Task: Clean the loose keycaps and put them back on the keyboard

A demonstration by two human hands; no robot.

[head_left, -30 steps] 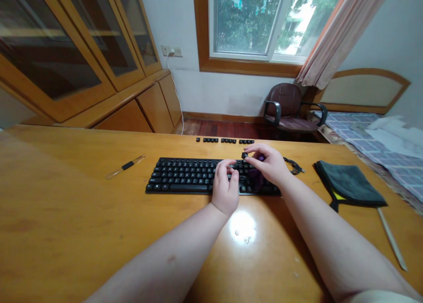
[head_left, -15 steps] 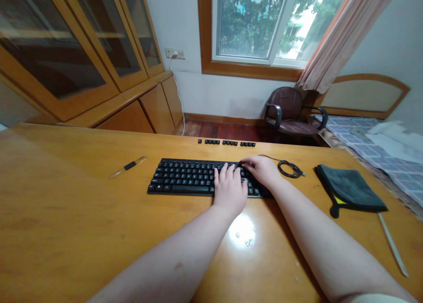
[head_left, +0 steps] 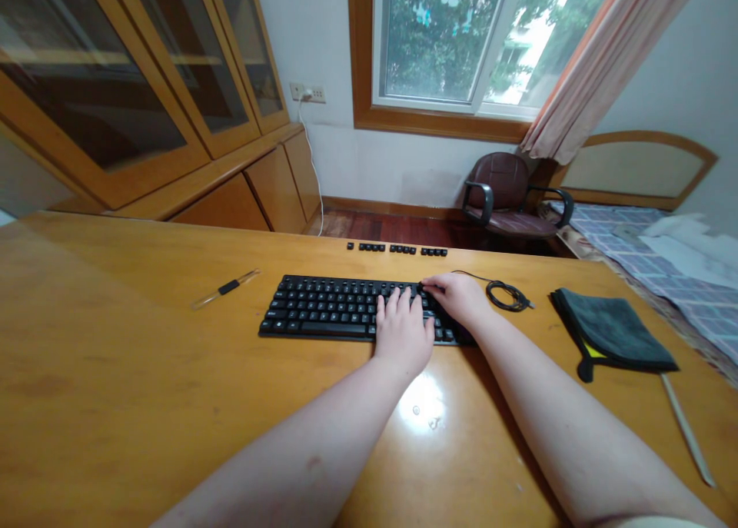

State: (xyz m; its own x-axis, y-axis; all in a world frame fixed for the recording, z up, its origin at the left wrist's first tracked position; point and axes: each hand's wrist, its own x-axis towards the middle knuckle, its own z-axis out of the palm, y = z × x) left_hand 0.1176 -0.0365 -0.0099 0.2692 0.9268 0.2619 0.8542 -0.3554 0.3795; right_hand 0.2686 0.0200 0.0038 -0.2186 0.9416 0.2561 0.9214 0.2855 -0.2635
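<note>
A black keyboard (head_left: 323, 307) lies flat on the wooden desk, its right part mostly hidden by my hands. My left hand (head_left: 403, 332) rests on it, palm down with fingers spread over the keys. At the keyboard's back edge, just right of those fingertips, my right hand (head_left: 460, 297) pinches a small black keycap (head_left: 421, 286) between thumb and finger; whether it is still attached is too small to tell. Loose black keycaps (head_left: 372, 247) stand in a row of groups along the desk's far edge.
Left of the keyboard lies a clear wire tool with a black grip (head_left: 229, 287). A coiled cable (head_left: 506, 296) sits behind my right forearm. Further right are a folded dark grey cloth (head_left: 616, 328) and a thin pale strip (head_left: 689, 428). An armchair (head_left: 499, 194) stands beyond the desk.
The view has shifted very slightly. My right thumb and finger look a little more closed together at the keyboard's back edge. My left hand stays on the keys.
</note>
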